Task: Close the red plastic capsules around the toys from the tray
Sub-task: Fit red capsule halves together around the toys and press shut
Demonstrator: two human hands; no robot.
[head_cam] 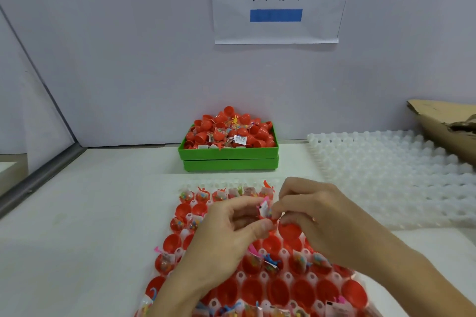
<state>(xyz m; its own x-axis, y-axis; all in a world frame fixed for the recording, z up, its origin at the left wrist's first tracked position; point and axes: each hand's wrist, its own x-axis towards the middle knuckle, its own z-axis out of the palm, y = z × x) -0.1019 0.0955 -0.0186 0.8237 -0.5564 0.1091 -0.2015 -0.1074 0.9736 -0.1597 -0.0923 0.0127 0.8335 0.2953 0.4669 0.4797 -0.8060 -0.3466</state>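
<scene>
A clear plastic tray point(185, 233) lies in front of me, its cups holding red capsule halves point(302, 292) and small bagged toys point(300, 260). Above its middle, my left hand point(226, 234) and my right hand point(314, 211) meet around one red capsule point(269, 219) with a small bagged toy point(265, 207) sticking out of its top. Both hands pinch it with thumb and fingertips. Most of the capsule is hidden by the fingers.
A green box point(229, 154) heaped with red capsules stands at the back centre against the wall. A stack of white empty trays point(396, 175) lies at the right, with torn cardboard point(443, 123) behind it. A paper sign point(277, 0) hangs on the wall.
</scene>
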